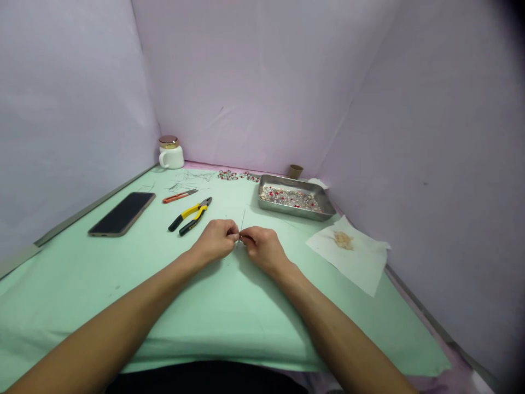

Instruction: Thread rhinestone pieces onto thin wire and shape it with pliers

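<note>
My left hand (217,239) and my right hand (263,245) meet over the middle of the table, both closed in a fingertip pinch. Between them is a small piece of thin wire (243,220), one straight end rising up and away from the fingertips. Something tiny and shiny, perhaps beads, sits where the fingers come together; the fingers partly hide it. Beyond my left hand lie pliers (192,215) with yellow and black handles. Further right, a metal tray (295,211) holds many loose clear, gold and red beads.
Left of the pliers are an orange cutter knife (179,196) and a phone (123,214). Wire pieces (192,178) and beaded clusters (228,175) lie at the back, near a lidded white mug (174,156) and a brown cup (295,171). White paper (365,266) bears a tan pile (343,240).
</note>
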### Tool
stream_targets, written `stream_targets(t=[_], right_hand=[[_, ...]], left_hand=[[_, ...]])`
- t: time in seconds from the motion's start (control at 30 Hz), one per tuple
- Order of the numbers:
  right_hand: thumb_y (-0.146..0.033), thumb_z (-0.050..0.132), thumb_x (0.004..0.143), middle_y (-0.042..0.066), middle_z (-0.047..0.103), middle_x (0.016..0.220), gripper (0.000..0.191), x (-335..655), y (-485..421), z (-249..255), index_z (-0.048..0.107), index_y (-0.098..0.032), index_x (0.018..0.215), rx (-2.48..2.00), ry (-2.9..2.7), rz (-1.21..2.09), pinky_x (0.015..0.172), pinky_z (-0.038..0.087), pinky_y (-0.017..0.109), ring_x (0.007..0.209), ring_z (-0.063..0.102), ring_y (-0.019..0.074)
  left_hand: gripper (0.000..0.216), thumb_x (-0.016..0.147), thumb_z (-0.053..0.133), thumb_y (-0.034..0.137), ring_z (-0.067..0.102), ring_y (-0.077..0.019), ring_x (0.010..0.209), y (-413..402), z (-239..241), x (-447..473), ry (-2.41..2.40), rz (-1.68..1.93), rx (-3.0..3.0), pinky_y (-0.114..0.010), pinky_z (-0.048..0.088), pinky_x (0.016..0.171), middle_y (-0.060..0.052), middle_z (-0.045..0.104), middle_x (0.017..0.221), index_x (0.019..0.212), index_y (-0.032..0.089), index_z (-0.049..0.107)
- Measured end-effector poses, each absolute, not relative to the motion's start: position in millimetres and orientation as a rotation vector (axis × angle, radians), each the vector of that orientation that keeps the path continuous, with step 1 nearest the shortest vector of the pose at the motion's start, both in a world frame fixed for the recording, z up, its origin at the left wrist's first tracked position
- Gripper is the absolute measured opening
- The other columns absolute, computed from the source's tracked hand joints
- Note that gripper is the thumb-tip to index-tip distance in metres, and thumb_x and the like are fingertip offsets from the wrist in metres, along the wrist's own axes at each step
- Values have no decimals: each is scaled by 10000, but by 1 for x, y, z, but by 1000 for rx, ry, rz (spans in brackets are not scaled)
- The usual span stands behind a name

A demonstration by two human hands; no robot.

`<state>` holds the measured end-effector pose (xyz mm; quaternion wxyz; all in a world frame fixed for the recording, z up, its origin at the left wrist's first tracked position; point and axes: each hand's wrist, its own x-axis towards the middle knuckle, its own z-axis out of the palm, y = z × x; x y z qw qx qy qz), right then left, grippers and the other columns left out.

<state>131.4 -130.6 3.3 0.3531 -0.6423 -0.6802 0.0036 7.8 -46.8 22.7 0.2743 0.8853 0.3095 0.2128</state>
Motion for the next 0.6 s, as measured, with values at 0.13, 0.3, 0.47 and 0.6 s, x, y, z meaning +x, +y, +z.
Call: stream_targets(t=[0.13, 0.3, 0.47, 0.6], right_hand=[[-90, 473, 718, 9, 641, 666, 188, 134, -130, 3, 635, -182, 736, -1668, -1702, 87, 581, 377, 209, 595, 538, 124], [-95, 463, 711, -1, 631, 625, 199, 135, -130, 4, 637, -191, 721, -1692, -1671, 125, 569, 377, 209, 572, 535, 123], [-93, 460, 711, 0, 635, 628, 203, 135, -131, 3, 638, -188, 729, -1670, -1716, 104, 562, 374, 205, 562, 533, 118], [-84, 455, 700, 5, 643, 642, 208, 136, -129, 2, 634, -185, 736, -1689, -1713, 98, 566, 381, 207, 570, 544, 123]], left_hand=[[192, 652, 462, 170, 548, -150, 600, -47, 25, 7, 807, 543, 2408, -239, 379, 555, -33, 641, 627, 693, 141, 647], [206, 669, 476, 192, 538, -141, 571, -49, 25, 6, 765, 530, 2450, -233, 370, 549, -35, 645, 591, 671, 141, 676], [210, 674, 480, 188, 513, -125, 533, -48, 24, 6, 755, 550, 2476, -223, 349, 522, -28, 626, 547, 660, 133, 682], [213, 676, 471, 176, 480, -110, 500, -48, 24, 6, 732, 564, 2493, -213, 327, 495, -9, 585, 492, 623, 133, 672]])
